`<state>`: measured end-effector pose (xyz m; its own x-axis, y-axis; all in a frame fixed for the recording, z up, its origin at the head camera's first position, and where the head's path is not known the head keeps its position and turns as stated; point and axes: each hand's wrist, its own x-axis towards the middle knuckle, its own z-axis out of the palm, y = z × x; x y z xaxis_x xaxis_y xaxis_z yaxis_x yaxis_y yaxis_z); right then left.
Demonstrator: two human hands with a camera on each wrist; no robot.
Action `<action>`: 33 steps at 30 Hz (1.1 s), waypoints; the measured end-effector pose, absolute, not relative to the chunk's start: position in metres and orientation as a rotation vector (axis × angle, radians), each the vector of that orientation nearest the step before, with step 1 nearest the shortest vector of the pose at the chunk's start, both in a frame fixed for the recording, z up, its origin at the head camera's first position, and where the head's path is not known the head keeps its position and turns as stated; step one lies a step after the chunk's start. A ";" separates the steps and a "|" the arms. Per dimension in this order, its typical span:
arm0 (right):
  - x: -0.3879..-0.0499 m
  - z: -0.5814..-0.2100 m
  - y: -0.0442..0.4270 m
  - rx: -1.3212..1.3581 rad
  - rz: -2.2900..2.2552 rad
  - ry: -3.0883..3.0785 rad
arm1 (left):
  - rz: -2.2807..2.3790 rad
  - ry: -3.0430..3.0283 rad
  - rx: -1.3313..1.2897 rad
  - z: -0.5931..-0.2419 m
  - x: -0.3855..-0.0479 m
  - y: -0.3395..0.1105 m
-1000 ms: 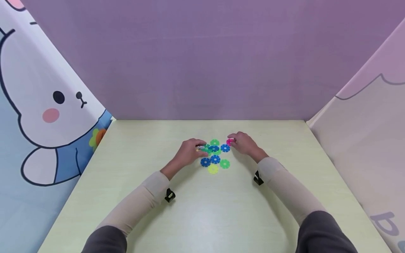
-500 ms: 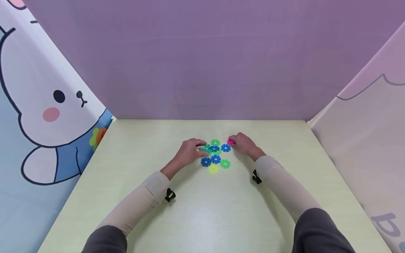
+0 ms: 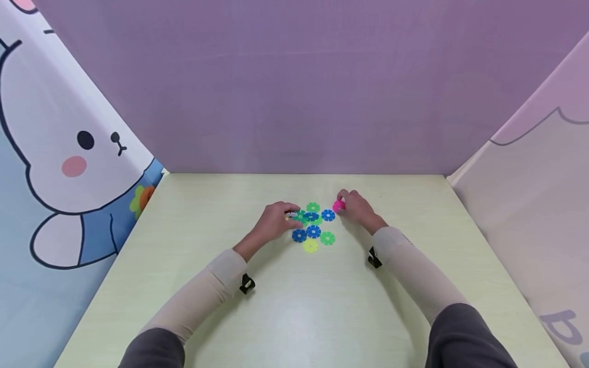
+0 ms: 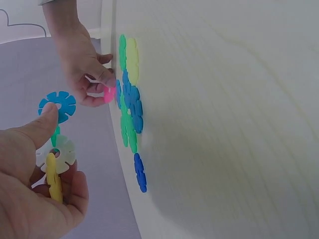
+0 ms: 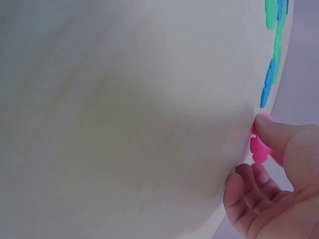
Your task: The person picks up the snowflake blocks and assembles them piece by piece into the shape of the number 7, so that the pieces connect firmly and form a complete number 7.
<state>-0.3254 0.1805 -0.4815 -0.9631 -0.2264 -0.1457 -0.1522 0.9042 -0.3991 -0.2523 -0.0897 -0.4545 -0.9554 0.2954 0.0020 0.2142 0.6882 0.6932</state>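
In the left wrist view my left hand (image 4: 37,184) grips a joined piece made of a blue disc (image 4: 66,102), a pale clear disc (image 4: 65,154), a yellow disc (image 4: 54,179) and a bit of green. A pink notched disc (image 5: 260,148) is pinched by my right hand (image 5: 279,184), thumb on its upper part, at the table surface. Seen from the head, the left hand (image 3: 274,221) is left of the loose discs and the right hand (image 3: 358,208) is at their right, with the pink disc (image 3: 338,206) at its fingertips.
Several flat notched discs lie on the pale table (image 3: 294,317) between the hands: blue (image 3: 313,231), green (image 3: 327,238) and yellow (image 3: 310,246). A purple panel (image 3: 303,92) stands behind the table, with printed cloths at the left (image 3: 55,194) and right (image 3: 529,204).
The right hand has shifted slightly to the right with the pink disc, which now shows more of its face. The left hand has stayed in place.
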 end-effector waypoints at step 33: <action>-0.288 -0.468 0.172 -0.348 -1.357 2.504 | 1.138 2.783 0.429 -0.457 -0.254 -0.088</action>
<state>-0.2884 0.1723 -0.4681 -0.9342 -0.3352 -0.1223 -0.0806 0.5320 -0.8429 -0.2536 -0.0875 -0.4566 -0.9548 0.2971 0.0096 0.2188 0.6803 0.6995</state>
